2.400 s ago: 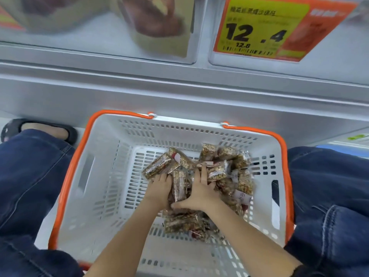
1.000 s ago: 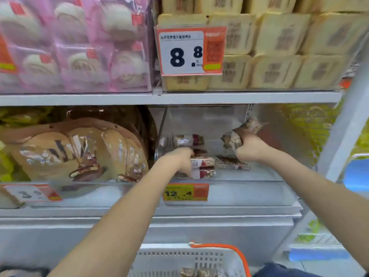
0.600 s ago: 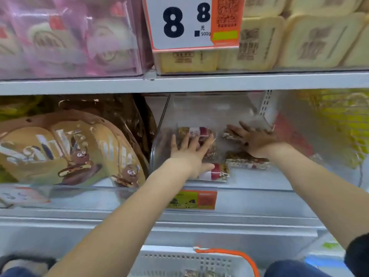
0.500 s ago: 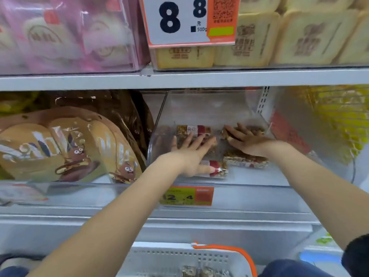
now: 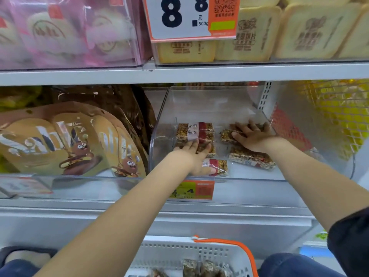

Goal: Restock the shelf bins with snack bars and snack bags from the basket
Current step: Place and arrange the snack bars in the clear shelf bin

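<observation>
**Both hands flat on the snack bars in the clear bin**

So both hands are reaching into the clear shelf bin [image 5: 159,124] on the middle shelf. The left hand [image 5: 191,156] lies palm down with straight fingers on the left stack of snack bars [image 5: 194,131], the ones with the white and red labels. One more bar [image 5: 218,166] from that stack pokes out just right of the wrist, near the bin's front edge. The right hand [image 5: 252,136] is spread flat too, pressing on a bar [image 5: 226,135] toward the back right of the bin. Neither hand is curled round anything, just fingers laid out on top. Another bar [image 5: 251,159] lies at a slant just in front of the right hand, under the wrist.

The white basket [image 5: 199,250] with the orange rim sits low in the frame between the person's knees, and a few bars [image 5: 201,268] show inside it at the bottom edge.

Next bin over on the left holds brown snack bags [image 5: 69,140] with cartoon faces. A yellow and orange price tag [image 5: 191,189] hangs on the bin front, partly behind the left forearm. The shelf above has pink packs [image 5: 65,31] and pale toast-shaped packs [image 5: 299,31], with a big 8.8 price card [image 5: 191,17] between them.
</observation>
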A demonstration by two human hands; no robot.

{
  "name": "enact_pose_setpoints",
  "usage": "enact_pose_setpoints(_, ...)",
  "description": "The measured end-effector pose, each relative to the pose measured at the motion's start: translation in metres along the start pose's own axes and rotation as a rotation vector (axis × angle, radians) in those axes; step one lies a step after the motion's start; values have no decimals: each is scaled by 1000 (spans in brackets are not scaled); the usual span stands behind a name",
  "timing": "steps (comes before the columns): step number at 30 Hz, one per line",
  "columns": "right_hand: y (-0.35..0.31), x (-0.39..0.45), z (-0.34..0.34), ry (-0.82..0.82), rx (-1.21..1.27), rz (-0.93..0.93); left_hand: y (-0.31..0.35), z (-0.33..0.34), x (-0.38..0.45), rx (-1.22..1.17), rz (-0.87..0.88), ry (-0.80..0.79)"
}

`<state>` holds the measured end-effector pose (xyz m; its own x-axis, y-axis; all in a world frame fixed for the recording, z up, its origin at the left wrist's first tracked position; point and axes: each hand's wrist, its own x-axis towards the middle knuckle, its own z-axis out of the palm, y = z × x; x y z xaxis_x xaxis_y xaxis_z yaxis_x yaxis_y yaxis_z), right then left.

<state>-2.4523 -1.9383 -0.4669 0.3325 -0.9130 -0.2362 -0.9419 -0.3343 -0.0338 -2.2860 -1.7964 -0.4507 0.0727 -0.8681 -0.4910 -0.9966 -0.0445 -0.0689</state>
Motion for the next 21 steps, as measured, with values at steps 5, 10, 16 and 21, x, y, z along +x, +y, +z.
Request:
enact_pose_setpoints(5,-2,-5,0,-48,138,-48,-6,2,-4,-240,44,32)
enact_pose_setpoints(10,-7,-72,-25,480,647,-139,-3,0,-53,-584,167,466)
enact_pose_setpoints(16,-41,-239,44,802,797,-328,14,101,-142,-529,434,1057)
enact_pose_setpoints(21,-80,-260,182,-332,348,-284,7,271,-134,-511,92,689)
